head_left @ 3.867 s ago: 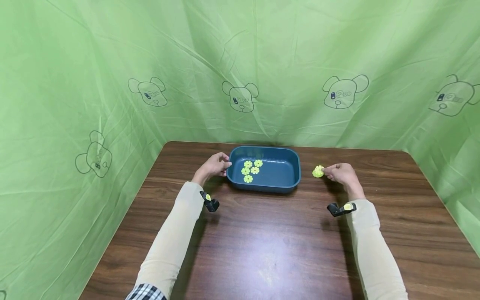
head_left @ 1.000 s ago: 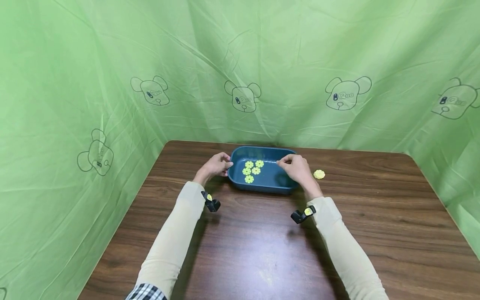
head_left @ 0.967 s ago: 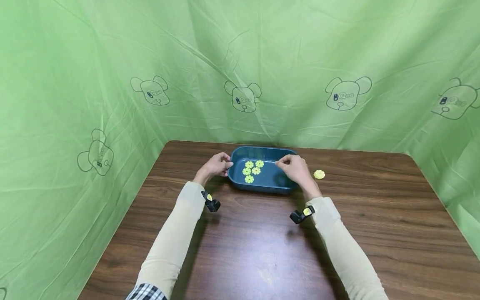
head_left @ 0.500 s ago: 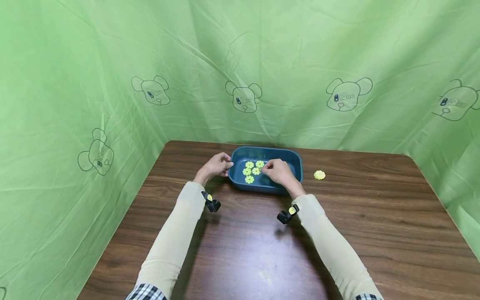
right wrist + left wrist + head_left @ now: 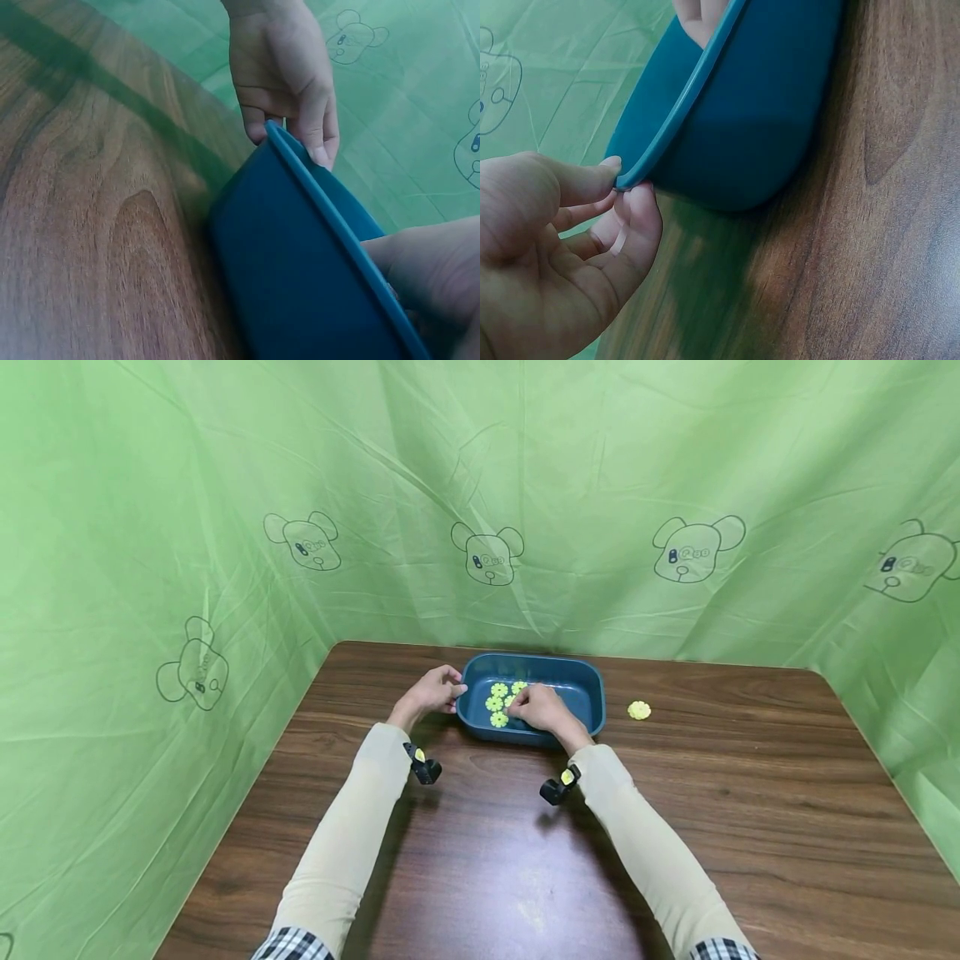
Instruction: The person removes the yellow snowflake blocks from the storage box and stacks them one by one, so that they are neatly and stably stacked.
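Presumably for steadiness, the tray (image 5: 573, 695) is pinched at its rim (image 5: 668, 126) by the left hand (image 5: 430, 690), while the right hand (image 5: 543, 707), its grip too hidden to judge, is held inside beside the flowers (image 5: 493, 702), a lone flower (image 5: 639, 710) being seen on the desk (image 5: 750, 793).

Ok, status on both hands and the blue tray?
Left hand pinches blue tray at left end. Right hand inside, over yellow flower cutouts; hold unclear. Another cutout outside, right. No obstruction visible.

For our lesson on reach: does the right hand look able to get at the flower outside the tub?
Probably yes: the right hand would need to lift over the tub's rim, but nothing visible blocks the flower on the table beyond.
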### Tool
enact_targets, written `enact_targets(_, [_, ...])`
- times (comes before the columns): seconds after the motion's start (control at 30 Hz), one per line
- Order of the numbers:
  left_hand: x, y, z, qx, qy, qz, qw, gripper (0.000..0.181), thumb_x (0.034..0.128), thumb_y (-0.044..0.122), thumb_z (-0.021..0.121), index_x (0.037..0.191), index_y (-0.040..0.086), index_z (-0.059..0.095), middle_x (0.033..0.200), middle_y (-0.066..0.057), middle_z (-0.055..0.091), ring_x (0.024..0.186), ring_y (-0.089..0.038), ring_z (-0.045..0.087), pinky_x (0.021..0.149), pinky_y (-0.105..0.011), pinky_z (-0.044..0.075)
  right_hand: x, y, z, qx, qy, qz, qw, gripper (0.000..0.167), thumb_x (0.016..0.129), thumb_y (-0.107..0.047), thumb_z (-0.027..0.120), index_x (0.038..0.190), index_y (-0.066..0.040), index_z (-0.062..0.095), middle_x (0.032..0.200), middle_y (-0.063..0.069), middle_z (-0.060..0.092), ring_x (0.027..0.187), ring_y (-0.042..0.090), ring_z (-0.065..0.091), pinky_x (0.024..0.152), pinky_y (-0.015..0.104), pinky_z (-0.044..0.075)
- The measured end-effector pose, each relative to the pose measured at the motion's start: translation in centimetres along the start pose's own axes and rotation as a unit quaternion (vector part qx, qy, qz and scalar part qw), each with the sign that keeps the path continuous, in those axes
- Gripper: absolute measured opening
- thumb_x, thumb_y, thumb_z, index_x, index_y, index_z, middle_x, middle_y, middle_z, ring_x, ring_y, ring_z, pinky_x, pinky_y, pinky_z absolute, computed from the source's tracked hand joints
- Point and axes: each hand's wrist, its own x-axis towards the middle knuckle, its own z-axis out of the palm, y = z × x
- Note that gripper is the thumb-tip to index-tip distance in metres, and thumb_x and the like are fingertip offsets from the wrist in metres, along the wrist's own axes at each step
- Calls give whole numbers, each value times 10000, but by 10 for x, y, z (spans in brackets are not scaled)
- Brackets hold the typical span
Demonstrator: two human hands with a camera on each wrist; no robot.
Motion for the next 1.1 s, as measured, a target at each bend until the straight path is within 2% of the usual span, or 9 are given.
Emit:
enact_targets(0.17, [-1,1,0,-10,11,17,10000,296,982,126,536,1241,13,447,974,-156,507,743,-184,543,632,-232,540,4,-2,2,-19,-320,12,9995,149,851,-253,720,873,-107,697,878,24,676,827,171,578,786,326,490])
enact_targets(0.37, [-1,2,0,2,33,22,10000,313,983,122,532,1258,2,443,956,-146,507,744,-186,547,599,-205,528,9,-3,3,-155,-451,-67,9988,155,830,-237,744,896,-115,676,900,14,675,859,175,588,828,341,491])
enact_targets(0.63, [3,-1,0,-65,17,0,10000,304,974,120,550,1241,12,451,953,-155,517,690,-154,544,752,-341,572,11,-8,8,-499,-539,63,9973,289,795,-249,781,1019,-108,664,1012,36,675,977,220,607,870,392,494])
enact_targets(0.8, [4,-1,-1,-72,16,6,10000,298,976,122,548,1237,14,452,937,-139,509,686,-154,545,721,-322,567,12,-11,9,-833,-628,60,9945,293,809,-256,769,1047,-129,654,1051,21,660,980,223,588,856,418,488])
enact_targets(0.9, [2,0,-1,-60,17,18,10000,313,977,122,544,1251,4,447,920,-123,501,685,-154,542,737,-338,569,13,-12,9,-1044,-663,42,9923,212,826,-248,750,980,-142,650,990,-15,637,908,199,565,791,389,485])
enact_targets(0.97, [2,0,-1,-62,15,16,10000,322,976,119,545,1257,-1,445,915,-117,498,687,-155,540,743,-344,567,12,-12,9,-1093,-728,44,9913,141,846,-228,727,858,-133,624,854,-18,577,796,184,509,713,349,453])
enact_targets(1.1, [2,0,-1,-42,12,-9,10000,346,975,116,547,1277,-11,437,947,-145,508,688,-152,541,729,-326,566,11,-13,5,-1116,-801,16,9905,333,857,-218,714,612,-151,498,618,-32,396,604,164,372,573,302,364])
